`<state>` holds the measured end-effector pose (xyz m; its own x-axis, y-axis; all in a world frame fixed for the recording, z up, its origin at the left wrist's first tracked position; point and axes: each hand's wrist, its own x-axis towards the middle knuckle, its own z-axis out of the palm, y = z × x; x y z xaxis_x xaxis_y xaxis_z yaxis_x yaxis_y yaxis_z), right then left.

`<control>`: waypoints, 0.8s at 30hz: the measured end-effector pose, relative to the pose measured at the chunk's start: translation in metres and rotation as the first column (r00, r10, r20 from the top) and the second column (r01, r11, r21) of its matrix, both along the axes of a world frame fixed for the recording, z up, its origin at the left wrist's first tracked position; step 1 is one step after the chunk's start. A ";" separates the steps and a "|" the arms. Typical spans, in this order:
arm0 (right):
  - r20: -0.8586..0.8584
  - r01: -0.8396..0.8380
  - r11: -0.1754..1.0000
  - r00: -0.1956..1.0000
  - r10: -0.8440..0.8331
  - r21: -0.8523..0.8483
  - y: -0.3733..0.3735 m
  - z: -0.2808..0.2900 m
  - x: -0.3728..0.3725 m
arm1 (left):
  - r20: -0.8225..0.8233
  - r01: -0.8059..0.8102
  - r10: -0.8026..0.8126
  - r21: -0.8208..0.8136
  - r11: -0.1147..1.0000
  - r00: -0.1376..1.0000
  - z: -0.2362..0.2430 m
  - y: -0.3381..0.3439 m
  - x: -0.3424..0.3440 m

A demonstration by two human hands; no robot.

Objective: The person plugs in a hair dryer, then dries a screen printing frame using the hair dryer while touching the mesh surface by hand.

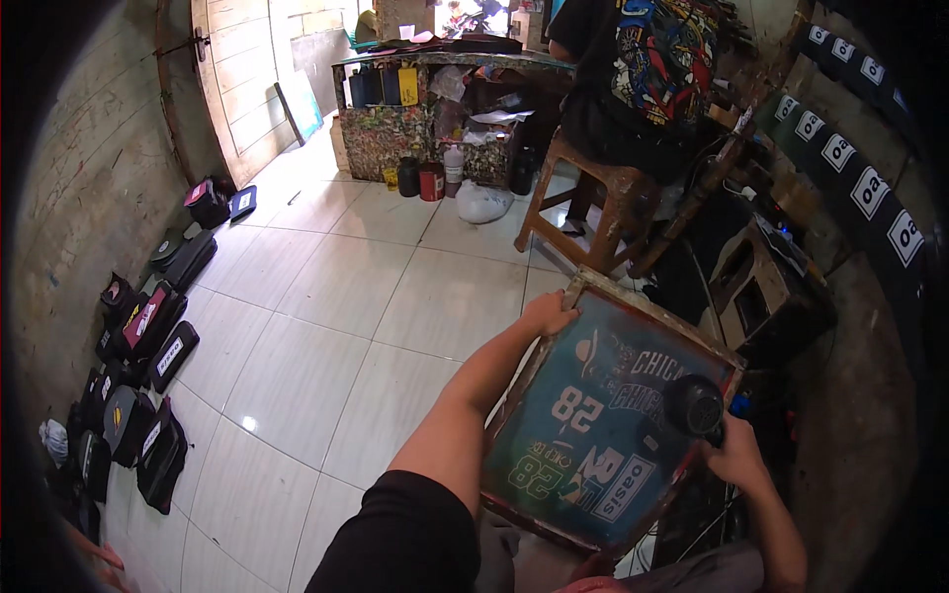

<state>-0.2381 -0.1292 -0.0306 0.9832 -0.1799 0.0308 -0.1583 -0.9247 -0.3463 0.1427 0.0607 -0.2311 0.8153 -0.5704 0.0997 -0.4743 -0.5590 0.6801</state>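
Note:
My left hand (550, 316) grips the upper left corner of a wooden-framed printing screen (583, 499), held tilted low in front of me, with teal mesh bearing pale logo and number stencils. My right hand (733, 450) is closed on a black hair dryer (695, 403), whose round body is over the screen's upper right part, beside the frame's edge. The lower part of the dryer's handle is hidden by my fingers.
Bags (138, 336) line the left wall. Ahead stand a cluttered counter (386, 138), containers (431, 181) and an open door (227, 89). Another person (652, 79) is by a wooden stool (563, 198). Printed dark strips (840, 153) and a wooden box (771, 296) are right; someone's limb (104, 553) shows lower left.

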 end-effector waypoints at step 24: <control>0.192 0.318 0.948 0.931 -0.310 -0.010 -0.065 0.007 -0.030 | 0.099 -0.012 0.010 0.026 1.000 0.995 -0.005 -0.015 0.006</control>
<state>-0.2683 -0.1939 -0.0233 0.8527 -0.4735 0.2205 -0.3796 -0.8518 -0.3611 0.1488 0.0461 -0.2357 0.8083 -0.5651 0.1651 -0.5325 -0.5820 0.6146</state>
